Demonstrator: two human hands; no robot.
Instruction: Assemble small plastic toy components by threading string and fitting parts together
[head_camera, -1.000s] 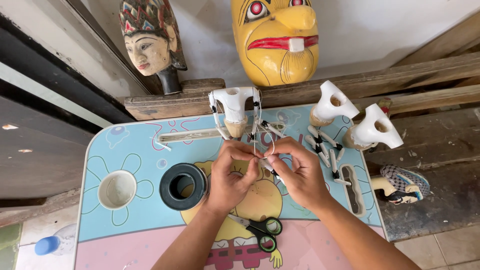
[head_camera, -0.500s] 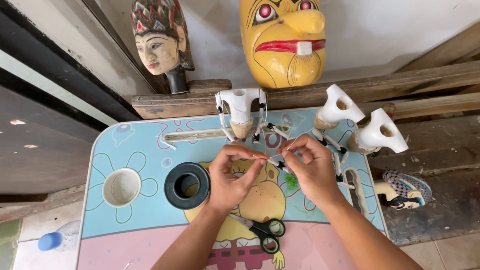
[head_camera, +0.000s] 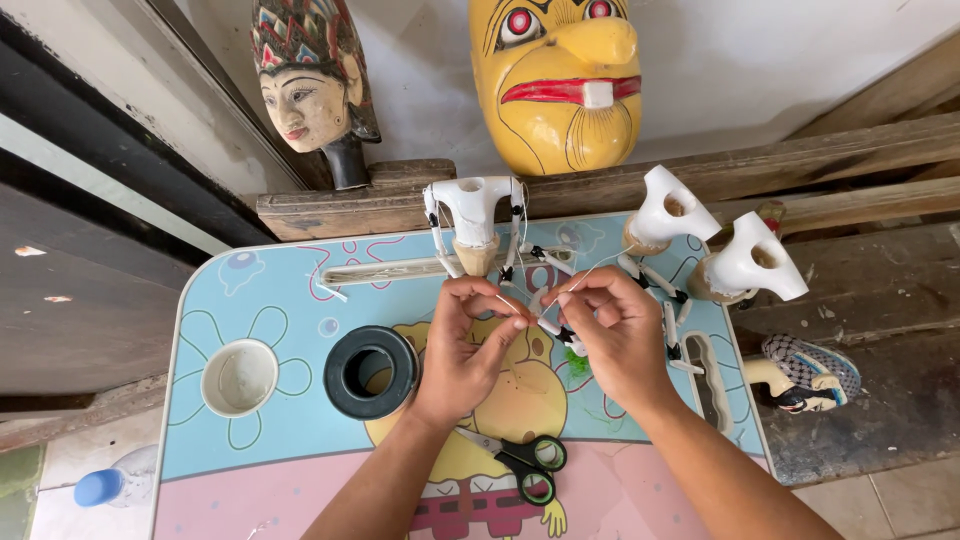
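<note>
My left hand (head_camera: 470, 345) and my right hand (head_camera: 615, 335) meet over the middle of a small cartoon-printed table (head_camera: 270, 300). Between their fingertips they pinch a thin white jointed puppet arm (head_camera: 553, 325) with a thread running from it. Just beyond the hands stands a white puppet torso (head_camera: 472, 215) with thin white arms hanging from its shoulders. Two more white puppet torsos (head_camera: 672, 210) (head_camera: 752, 262) stand at the table's right edge.
A black tape roll (head_camera: 371, 371) and a white cup hole (head_camera: 239, 377) lie left of the hands. Black-and-green scissors (head_camera: 525, 465) lie near my wrists. A yellow mask (head_camera: 562, 80) and a carved painted head (head_camera: 312, 85) stand behind. A small puppet head (head_camera: 805, 375) lies at the right.
The view has shifted slightly, and both hands have kept working the thin white piece, with the fingers drawn a little closer together.
</note>
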